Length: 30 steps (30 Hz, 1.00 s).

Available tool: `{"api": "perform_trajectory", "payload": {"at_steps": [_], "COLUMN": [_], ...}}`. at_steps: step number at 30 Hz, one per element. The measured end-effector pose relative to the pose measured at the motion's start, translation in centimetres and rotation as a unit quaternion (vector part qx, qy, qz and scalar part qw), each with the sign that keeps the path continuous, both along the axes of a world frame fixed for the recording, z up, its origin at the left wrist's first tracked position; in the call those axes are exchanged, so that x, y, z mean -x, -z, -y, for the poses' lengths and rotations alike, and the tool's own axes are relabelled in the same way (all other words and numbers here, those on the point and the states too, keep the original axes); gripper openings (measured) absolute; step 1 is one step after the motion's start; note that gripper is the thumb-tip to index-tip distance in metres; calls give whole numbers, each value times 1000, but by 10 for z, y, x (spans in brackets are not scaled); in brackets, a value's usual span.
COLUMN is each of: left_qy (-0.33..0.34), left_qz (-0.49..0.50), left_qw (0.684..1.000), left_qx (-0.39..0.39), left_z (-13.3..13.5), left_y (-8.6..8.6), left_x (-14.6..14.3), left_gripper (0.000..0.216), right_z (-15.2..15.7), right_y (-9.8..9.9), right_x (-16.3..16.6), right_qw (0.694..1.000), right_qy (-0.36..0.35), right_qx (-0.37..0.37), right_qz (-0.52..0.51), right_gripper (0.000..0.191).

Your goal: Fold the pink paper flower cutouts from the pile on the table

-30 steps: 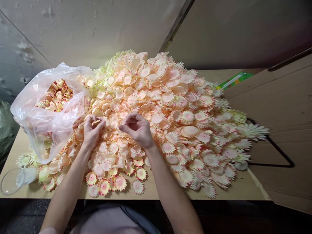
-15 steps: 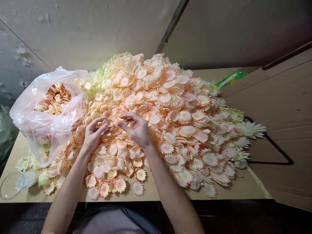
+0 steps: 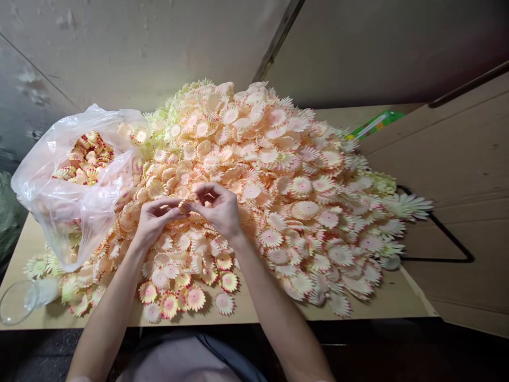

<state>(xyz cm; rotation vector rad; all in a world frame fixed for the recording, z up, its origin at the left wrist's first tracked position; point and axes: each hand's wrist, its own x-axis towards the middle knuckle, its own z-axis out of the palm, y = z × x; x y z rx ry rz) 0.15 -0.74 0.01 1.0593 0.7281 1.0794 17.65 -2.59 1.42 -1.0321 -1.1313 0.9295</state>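
Note:
A big heap of pink and cream fabric flower petals [image 3: 278,180] covers most of the wooden table [image 3: 401,305]. My left hand [image 3: 153,220] and my right hand [image 3: 217,208] meet over the near side of the heap. Both pinch a small flower piece [image 3: 185,203] between their fingertips, held just above the pile. A clear plastic bag [image 3: 69,185] at the left holds more flower pieces, redder ones.
A clear plastic cup [image 3: 18,301] lies at the table's front left corner. A green packet [image 3: 376,124] sits at the back right. Cardboard panels [image 3: 457,170] stand along the right, with a black wire frame [image 3: 441,233] beside them. A concrete wall rises behind.
My left hand, which was curled by the bag, reached to the right into the heap. Both hands have now closed together on one flower piece.

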Motion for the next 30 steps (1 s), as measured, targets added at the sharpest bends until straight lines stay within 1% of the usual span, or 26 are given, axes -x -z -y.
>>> {"api": "perform_trajectory", "payload": {"at_steps": [2,5,7,9,11,13,16,20,25,30], "left_qy": [-19,-46,-46,-32,-22,-24,-37,-33,-29,-22], "left_qz": [-7,-39,-55,-54,-52,-63,-84,-69,-56,-67], "left_qw": [1000,995,990,988,988,987,983,987,991,995], "left_qx": [-20,-85,-126,-141,-142,-147,-158,-145,-121,-70], "left_z": [-1,-2,-2,-2,-2,-3,-3,-4,-2,0], "left_y": [0,-1,-1,0,-1,-2,-3,-1,-1,-2], "left_x": [0,-1,-1,-2,-3,-3,-2,-2,-3,-3], "left_gripper": [23,22,25,29,32,27,17,20,24,30], "right_z": [1,3,4,3,2,1,0,1,2,2], "right_y": [-1,-4,-5,-4,-2,0,2,1,-3,-5], "right_x": [1,1,1,0,-2,-5,-7,-6,0,3], "right_qw": [1000,997,994,992,991,990,990,990,988,988], "right_qy": [-2,-66,-86,-74,-65,-71,-69,-58,-40,-34], "right_qx": [7,35,67,97,113,117,121,126,145,140], "right_qz": [1,-17,-18,-16,-24,-31,-15,-10,-29,-52], "right_gripper": [36,32,36,43,45,44,44,43,53,60]}}
